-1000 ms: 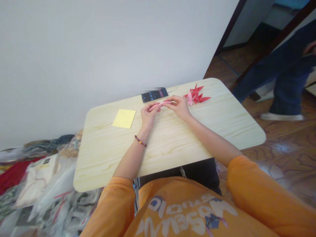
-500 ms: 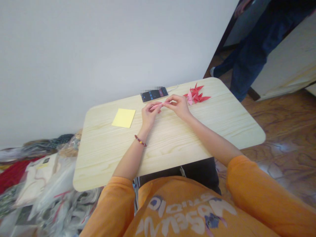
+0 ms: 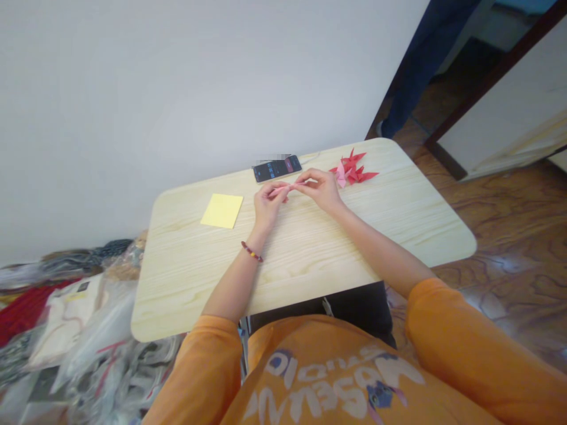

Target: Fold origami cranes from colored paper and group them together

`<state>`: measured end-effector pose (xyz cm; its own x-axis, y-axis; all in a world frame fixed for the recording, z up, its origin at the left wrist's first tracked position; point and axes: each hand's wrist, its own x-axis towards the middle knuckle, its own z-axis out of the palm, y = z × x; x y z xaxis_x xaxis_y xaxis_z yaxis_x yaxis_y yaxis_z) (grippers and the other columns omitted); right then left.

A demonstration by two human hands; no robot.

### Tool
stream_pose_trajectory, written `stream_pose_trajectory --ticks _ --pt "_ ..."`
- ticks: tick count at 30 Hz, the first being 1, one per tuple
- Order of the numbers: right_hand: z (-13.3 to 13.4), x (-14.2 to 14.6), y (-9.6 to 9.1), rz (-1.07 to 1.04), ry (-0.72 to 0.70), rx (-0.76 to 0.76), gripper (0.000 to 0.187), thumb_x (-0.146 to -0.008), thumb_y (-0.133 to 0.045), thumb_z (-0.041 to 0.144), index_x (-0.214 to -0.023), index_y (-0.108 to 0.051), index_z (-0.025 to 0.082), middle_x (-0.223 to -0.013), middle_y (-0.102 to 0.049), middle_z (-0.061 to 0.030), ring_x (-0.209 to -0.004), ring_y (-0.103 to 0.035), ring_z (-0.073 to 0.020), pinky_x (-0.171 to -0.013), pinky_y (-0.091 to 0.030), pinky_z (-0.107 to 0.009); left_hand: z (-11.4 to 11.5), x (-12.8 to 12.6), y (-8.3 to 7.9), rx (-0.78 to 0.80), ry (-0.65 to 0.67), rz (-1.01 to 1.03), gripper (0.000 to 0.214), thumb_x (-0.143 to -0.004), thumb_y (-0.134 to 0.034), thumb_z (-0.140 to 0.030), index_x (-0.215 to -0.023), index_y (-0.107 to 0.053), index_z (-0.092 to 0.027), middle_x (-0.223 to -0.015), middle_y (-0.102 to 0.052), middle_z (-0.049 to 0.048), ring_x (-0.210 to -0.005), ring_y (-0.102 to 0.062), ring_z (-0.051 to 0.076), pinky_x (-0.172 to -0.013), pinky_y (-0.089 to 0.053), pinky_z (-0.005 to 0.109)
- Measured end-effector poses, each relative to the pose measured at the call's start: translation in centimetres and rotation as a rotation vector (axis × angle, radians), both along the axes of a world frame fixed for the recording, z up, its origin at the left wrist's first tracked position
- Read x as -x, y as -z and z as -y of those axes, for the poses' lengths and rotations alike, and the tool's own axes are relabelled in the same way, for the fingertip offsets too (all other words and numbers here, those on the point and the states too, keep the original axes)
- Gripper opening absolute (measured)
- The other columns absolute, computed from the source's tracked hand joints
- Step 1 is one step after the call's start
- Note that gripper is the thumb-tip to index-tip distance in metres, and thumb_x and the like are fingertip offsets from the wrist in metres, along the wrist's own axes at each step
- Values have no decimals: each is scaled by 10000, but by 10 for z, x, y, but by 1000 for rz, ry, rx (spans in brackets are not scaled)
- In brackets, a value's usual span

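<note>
At the far side of a pale wooden table [image 3: 310, 254], the person's left hand [image 3: 267, 203] and right hand [image 3: 322, 189] each pinch one end of a narrow, folded pink paper [image 3: 290, 187], close over the tabletop. By my judgement, the crease comes out cleanest with the edges lined up and fingertips pressing evenly along it. A phone [image 3: 277, 169] lies just behind the hands, a yellow sheet [image 3: 222, 211] to the left, red and pink folded shapes [image 3: 352, 169] to the right. On the floor at left, clear plastic bags [image 3: 88, 330] hold cloth and papers; their exact contents cannot be told
</note>
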<state>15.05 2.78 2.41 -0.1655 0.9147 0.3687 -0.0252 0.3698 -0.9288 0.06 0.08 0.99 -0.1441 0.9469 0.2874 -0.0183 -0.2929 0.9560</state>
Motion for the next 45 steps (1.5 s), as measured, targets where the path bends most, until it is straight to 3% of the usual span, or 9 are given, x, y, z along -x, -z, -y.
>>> stream_pose_trajectory --ticks 12,28,45 --pt "2 0 -3 43 28 5 337 -612 -776 487 -690 -652 183 -741 -642 -31 -737 -603 -157 -691 -536 -316 -1 0 0 0 -28 -34 213 -692 -735 -358 -749 -670 -164 -608 -643 -4 -482 -536 70 -506 -451 197" --pt "1 0 0 5 21 86 310 -598 -789 425 -700 -631 178 -740 -632 -22 -743 -596 -157 -716 -533 -331 -2 -1 3 5 -45 -6 257 -672 -746 -399 -741 -662 -167 -694 -668 13 -493 -538 66 -516 -459 204" --pt "1 0 -3 34 14 61 319 -595 -783 432 -663 -601 179 -689 -597 -3 -694 -560 -135 -643 -504 -286 0 -2 2 -9 -55 -33 228 -695 -736 -378 -753 -666 -169 -763 -674 26 -517 -541 64 -530 -462 210"
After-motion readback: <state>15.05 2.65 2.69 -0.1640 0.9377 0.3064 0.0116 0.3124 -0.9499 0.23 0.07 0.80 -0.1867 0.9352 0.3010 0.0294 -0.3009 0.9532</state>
